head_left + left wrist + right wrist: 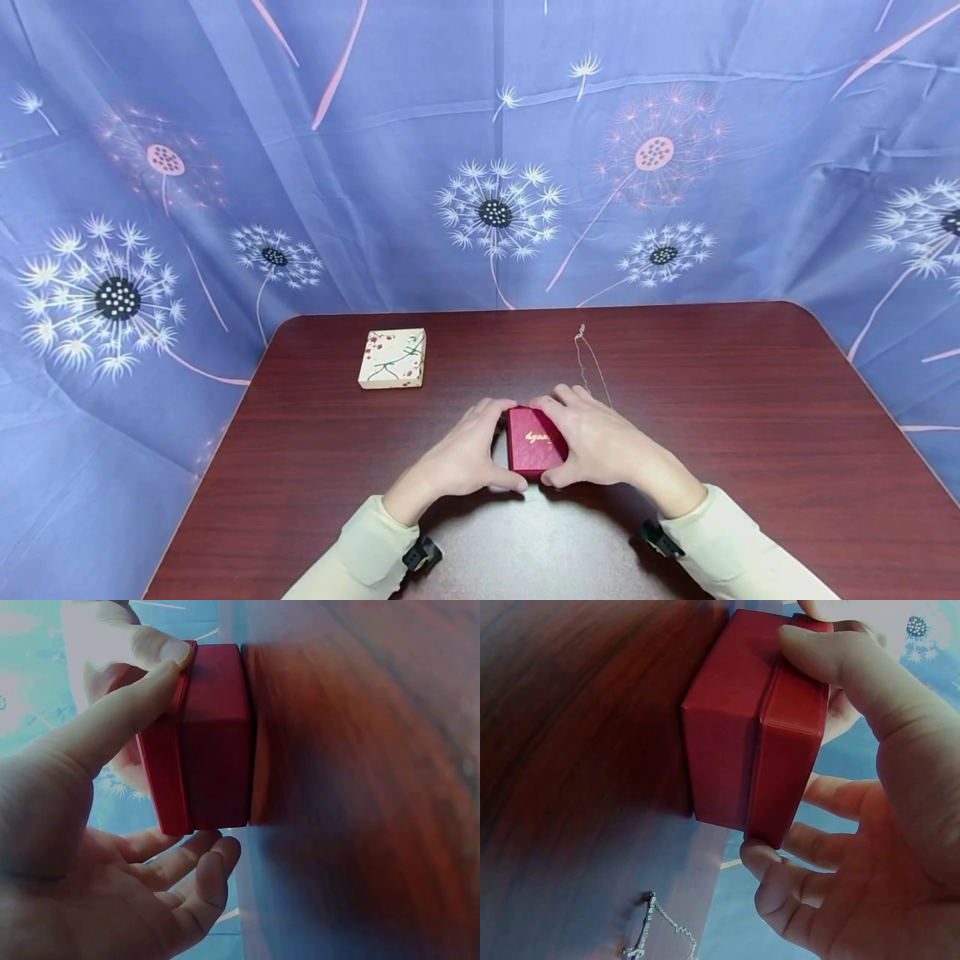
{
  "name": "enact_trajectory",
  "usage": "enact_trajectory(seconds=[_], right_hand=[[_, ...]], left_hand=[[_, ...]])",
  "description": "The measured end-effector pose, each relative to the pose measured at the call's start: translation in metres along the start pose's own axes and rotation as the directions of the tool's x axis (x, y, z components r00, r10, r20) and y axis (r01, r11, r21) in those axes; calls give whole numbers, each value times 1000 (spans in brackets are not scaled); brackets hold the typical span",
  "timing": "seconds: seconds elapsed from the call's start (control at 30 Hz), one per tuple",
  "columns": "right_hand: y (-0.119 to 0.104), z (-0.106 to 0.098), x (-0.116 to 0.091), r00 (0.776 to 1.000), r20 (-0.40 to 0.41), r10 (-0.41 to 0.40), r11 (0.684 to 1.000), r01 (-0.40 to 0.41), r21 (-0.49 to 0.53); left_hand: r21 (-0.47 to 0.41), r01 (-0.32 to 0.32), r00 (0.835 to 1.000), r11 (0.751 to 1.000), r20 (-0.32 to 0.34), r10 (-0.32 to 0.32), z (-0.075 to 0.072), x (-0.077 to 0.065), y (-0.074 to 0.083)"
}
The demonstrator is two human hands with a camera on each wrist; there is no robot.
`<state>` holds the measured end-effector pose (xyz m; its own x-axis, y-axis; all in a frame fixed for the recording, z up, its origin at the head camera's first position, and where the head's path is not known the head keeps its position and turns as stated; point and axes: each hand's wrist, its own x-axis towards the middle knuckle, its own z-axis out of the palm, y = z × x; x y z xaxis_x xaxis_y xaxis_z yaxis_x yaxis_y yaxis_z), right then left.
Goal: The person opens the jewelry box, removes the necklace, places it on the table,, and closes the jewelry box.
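Note:
A small red gift box (534, 454) with gold lettering on its lid sits on the table in front of me. My left hand (467, 450) holds the lid at its left end, thumb on the near side and fingers at the far side. From the other end my right hand (600, 437) grips it the same way, its thumb (810, 656) on the lid's edge in the right wrist view. The lid (166, 761) sits on the base (217, 750), a seam showing between them. Past the right hand lies a thin silver chain (651, 915), partly hidden behind that hand in the head view.
A cream box (392, 358) with a floral print lies at the back left of the dark red wooden table (750, 400). Behind the table hangs a blue curtain (390, 208) with a dandelion pattern.

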<state>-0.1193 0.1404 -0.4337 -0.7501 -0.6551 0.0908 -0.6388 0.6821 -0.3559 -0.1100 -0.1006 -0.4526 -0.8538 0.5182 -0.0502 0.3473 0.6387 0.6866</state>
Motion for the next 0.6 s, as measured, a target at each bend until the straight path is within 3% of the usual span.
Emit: enact_trajectory(seconds=[0.6], right_hand=[[0,-2,-2,998,41,41,998,-43,55]], left_hand=[[21,-5,1000,1000,7,5,0,0,3]])
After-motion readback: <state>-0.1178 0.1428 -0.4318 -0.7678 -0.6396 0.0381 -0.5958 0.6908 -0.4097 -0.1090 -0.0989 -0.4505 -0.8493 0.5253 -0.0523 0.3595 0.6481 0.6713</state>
